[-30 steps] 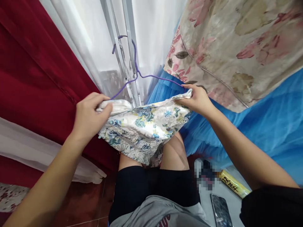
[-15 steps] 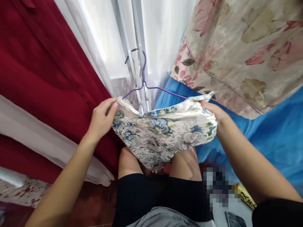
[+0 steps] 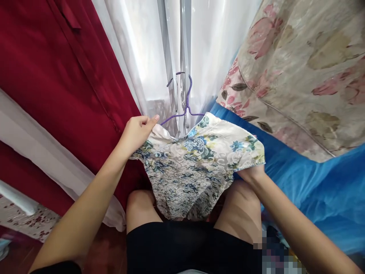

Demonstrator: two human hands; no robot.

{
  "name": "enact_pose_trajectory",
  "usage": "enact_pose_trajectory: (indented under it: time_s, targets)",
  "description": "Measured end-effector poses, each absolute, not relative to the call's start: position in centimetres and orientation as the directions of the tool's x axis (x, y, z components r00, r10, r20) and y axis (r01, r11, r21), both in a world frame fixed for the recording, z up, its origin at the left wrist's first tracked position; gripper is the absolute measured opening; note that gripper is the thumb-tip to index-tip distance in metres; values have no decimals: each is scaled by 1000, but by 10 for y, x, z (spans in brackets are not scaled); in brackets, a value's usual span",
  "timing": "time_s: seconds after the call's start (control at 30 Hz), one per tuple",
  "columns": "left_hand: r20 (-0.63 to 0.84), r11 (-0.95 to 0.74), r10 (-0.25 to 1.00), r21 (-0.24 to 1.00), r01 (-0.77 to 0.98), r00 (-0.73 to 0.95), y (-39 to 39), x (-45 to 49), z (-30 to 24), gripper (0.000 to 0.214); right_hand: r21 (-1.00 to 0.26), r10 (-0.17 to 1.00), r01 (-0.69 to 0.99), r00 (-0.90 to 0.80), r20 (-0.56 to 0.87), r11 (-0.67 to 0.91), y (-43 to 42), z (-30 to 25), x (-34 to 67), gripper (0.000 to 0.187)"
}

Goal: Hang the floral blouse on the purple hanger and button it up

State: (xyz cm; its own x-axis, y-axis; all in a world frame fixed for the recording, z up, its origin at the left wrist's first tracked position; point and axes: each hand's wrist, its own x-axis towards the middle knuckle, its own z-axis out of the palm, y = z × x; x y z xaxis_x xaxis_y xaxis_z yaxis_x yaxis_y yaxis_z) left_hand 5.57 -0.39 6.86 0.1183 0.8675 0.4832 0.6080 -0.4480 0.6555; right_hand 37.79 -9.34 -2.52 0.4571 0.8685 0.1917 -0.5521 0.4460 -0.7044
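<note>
**Floral garment held at both ends on a purple hanger**

The left hand point(image 3: 137, 131) is closed on the left corner of the floral garment point(image 3: 194, 163), pinching the pale edge between thumb and curled fingers. The right hand point(image 3: 249, 174) is tucked under the garment's right end. Only its heel and wrist show below the hem, so whether its fingers are gripping the cloth cannot be told.

The garment is white satin with a blue and green flower print. It stretches between the two hands and sags in the middle, with its lower edge hanging down in front of the person's bare knees point(image 3: 142, 205). Its top edge sits on the purple hanger point(image 3: 186, 104), whose left arm runs out of the cloth just beside the left thumb. The hanger's hook rises against the metal bars point(image 3: 182, 49) behind it.

A white sheer curtain point(image 3: 134, 53) hangs around those bars, and a red curtain point(image 3: 51, 76) fills the left side. To the right, blue fabric point(image 3: 313, 186) lies under a pink-flowered cloth point(image 3: 299, 76). Black shorts point(image 3: 185, 247) cover the person's lap at the bottom.
</note>
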Motion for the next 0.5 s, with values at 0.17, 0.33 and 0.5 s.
enact_pose_trajectory:
  time_s: [0.17, 0.33, 0.5]
  targets:
    - [622, -551, 782, 673, 493, 25, -14, 67, 72, 42, -647, 851, -616, 514, 104, 451, -114, -10, 375, 44]
    - [669, -622, 740, 640, 452, 71, -25, 73, 103, 29, -647, 909, -664, 402, 114, 375, -110, 9, 376, 46]
    - [637, -658, 739, 611, 440, 219, -19, 86, 140, 10, -635, 893, -671, 446, 68, 383, -119, -1, 375, 53]
